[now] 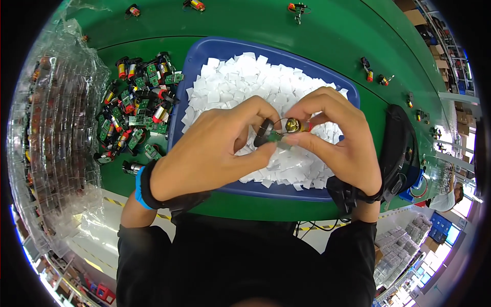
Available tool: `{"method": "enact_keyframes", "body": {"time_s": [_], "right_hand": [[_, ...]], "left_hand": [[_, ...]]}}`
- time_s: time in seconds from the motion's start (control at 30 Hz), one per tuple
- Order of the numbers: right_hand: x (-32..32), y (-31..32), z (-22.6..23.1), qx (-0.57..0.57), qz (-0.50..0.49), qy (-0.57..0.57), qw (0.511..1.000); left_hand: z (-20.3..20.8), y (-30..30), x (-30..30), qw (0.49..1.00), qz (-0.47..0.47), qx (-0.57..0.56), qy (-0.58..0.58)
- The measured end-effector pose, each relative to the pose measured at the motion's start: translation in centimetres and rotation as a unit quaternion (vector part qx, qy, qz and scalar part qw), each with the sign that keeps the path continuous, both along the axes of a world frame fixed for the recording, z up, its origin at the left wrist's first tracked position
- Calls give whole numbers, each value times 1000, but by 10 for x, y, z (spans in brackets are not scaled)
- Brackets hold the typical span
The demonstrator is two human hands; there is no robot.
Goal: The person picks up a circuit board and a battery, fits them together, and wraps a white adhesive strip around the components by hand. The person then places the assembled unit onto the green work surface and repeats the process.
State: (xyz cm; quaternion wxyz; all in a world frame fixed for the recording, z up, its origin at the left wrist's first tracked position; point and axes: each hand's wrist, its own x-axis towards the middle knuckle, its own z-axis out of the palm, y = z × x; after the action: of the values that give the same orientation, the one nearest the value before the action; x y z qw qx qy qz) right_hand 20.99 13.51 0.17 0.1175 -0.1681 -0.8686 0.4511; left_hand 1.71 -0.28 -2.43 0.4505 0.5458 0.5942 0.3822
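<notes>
Over a blue tub [192,61] filled with small white squares [245,77], both my hands hold parts of one small wired assembly. My left hand [215,143] is closed, pinching a black round part [263,134] beside a little green circuit board [275,137]. In the closed fingers of my right hand [345,135] is a red cylinder with a brass-coloured end [293,125]. A thin dark wire loops between the two parts. Thumb and fingers partly cover the pieces, and a white square may lie by the right thumb.
Left of the tub lies a pile of similar assemblies [135,110] on the green table [245,25]. Clear plastic trays [61,138] are stacked at far left. More assemblies dot the far and right table. A black bag-like thing [396,143] stands right of the tub; another person [447,199] is beyond.
</notes>
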Motion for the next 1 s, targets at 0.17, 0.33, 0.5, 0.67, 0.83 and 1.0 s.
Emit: {"method": "enact_keyframes", "body": {"time_s": [0.17,0.33,0.5,0.67,0.83,1.0], "right_hand": [[-3,1,8,128,60,-14,990],[-2,0,5,83,76,78,991],[-8,-6,1,170,80,212,959],[-10,-23,-1,354,50,200,912],[-12,-24,-2,440,47,210,872],[-8,-32,4,323,-21,149,934]], "left_hand": [[-3,-1,-2,999,-22,13,29],[5,-2,-5,996,21,30,-85],[16,-1,-10,975,23,-23,-222],[14,2,-11,940,9,-110,-324],[9,2,-8,927,1,-121,-355],[6,-1,1,921,45,-82,-378]]}}
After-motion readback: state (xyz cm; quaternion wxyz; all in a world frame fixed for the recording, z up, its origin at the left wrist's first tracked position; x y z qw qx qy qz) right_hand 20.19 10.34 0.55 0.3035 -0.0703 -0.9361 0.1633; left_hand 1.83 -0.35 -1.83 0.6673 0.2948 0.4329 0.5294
